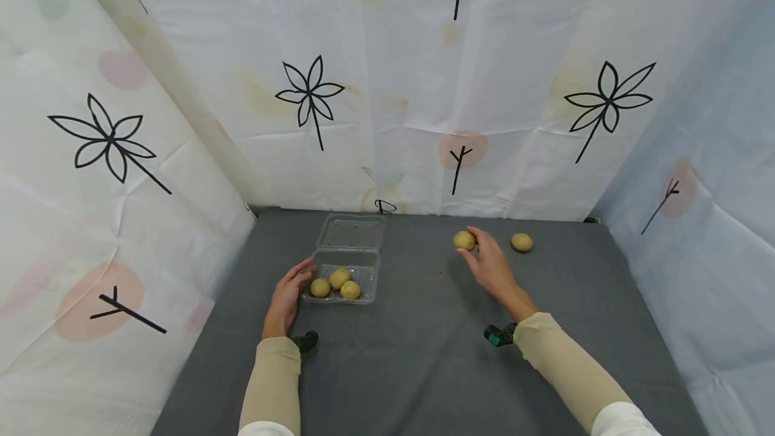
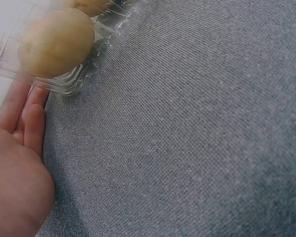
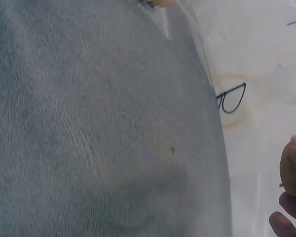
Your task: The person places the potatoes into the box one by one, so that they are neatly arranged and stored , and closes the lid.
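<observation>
A clear plastic clamshell box (image 1: 371, 276) lies on the grey table with its lid (image 1: 351, 231) folded back. Three potatoes (image 1: 340, 278) sit inside it. Against the box's left side rests my left hand (image 1: 289, 293), its fingers fairly straight along the wall; the left wrist view shows these fingers (image 2: 35, 123) beside the box with a potato (image 2: 59, 44) behind the plastic. My right hand (image 1: 492, 266) pinches another potato (image 1: 463, 240) between thumb and fingers, above the table's back part. At the right wrist view's edge, that potato (image 3: 291, 170) is partly cut off.
One more potato (image 1: 521, 242) lies on the table to the right of my right hand. Patterned white cloth (image 1: 387, 86) hangs behind the table and along both sides. Bare grey tabletop (image 1: 418, 328) stretches between the two arms.
</observation>
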`<action>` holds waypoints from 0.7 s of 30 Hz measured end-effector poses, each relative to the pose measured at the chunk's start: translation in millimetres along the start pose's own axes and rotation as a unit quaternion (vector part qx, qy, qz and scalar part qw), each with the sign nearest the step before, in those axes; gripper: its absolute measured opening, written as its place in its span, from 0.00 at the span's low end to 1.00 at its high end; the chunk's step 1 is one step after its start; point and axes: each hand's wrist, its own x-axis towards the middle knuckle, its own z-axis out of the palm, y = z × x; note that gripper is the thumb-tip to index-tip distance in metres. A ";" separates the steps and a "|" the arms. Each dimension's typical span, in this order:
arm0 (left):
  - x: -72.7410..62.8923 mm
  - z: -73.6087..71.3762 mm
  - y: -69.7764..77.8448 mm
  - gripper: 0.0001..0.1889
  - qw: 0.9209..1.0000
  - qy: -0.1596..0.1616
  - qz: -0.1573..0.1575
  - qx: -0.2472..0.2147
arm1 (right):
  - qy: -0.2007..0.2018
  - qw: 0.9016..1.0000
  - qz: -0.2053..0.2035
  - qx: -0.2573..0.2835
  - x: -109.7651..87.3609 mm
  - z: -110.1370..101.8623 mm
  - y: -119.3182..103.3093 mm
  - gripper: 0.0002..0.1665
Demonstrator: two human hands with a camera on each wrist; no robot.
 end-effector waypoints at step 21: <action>1.3 -1.8 1.5 0.24 1.000 0.009 -0.007 -0.001 | -0.047 0.997 -0.031 0.048 3.4 32.2 -50.9 0.34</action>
